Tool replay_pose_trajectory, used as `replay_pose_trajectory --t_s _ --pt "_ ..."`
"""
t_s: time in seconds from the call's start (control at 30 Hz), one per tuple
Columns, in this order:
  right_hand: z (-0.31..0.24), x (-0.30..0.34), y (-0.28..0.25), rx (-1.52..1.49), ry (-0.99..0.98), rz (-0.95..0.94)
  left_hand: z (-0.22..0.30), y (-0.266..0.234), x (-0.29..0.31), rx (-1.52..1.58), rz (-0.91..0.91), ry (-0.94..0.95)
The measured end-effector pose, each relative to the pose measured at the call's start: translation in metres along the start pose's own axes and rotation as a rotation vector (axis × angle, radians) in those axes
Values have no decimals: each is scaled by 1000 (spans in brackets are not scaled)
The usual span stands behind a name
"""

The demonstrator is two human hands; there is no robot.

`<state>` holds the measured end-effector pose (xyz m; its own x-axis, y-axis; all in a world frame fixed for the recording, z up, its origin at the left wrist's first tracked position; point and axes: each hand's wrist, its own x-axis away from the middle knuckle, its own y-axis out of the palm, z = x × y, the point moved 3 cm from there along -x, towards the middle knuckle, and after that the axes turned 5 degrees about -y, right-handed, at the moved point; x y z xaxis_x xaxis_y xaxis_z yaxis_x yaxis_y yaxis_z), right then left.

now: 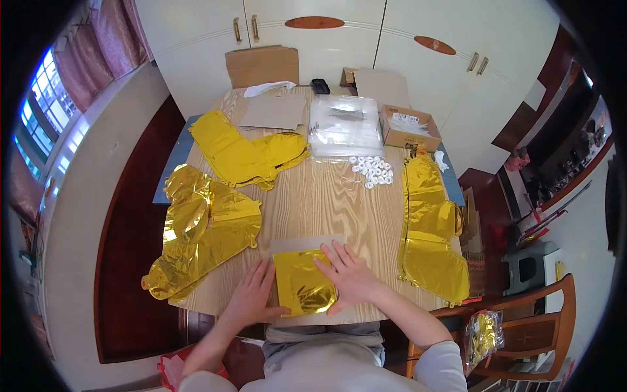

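Note:
A gold foil balloon (304, 281), folded into a flat square, lies on a grey cardboard sheet (307, 243) at the table's near edge. My left hand (256, 294) rests along its left side, fingers stretched out and thumb near the lower corner. On its right side my right hand (349, 276) lies with spread fingers, the fingertips touching the foil. Neither hand grips anything visible. Flat, uninflated gold foil balloons lie to the left (209, 228), in a stack at the far left (238, 151), and to the right (431, 228).
Clear plastic bags (346, 134) are piled at the back, with small white rings (372, 171) before them. Behind stand a cardboard box (411, 129) and flat cardboard (273, 111). A black object (320, 86) sits by the cabinet. A wooden chair (535, 333) holds a bagged gold item (484, 333).

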<state>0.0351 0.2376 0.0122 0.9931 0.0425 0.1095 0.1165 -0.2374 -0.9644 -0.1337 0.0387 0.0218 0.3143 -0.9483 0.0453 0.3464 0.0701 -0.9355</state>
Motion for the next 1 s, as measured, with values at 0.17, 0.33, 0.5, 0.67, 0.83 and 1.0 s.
replay_pose_trajectory --t_s 0.17,0.33,0.5,0.67,0.83,1.0 --pt "-18 -8 -3 -11 -93 -78 0 13 94 346 -15 -679" --pt "-41 -26 9 5 -198 -101 0 81 117 1298 -21 -799" --pt "-51 -29 12 10 -241 -103 18 72 100 1883 10 -1097" --pt "-43 -31 -6 -67 -348 -143 6 89 111 1756 -10 -943" --pt "97 -112 -59 -299 -288 304 20 52 112 1663 57 -839" --pt "266 -168 -115 -91 173 538 12 40 96 1470 22 -766"
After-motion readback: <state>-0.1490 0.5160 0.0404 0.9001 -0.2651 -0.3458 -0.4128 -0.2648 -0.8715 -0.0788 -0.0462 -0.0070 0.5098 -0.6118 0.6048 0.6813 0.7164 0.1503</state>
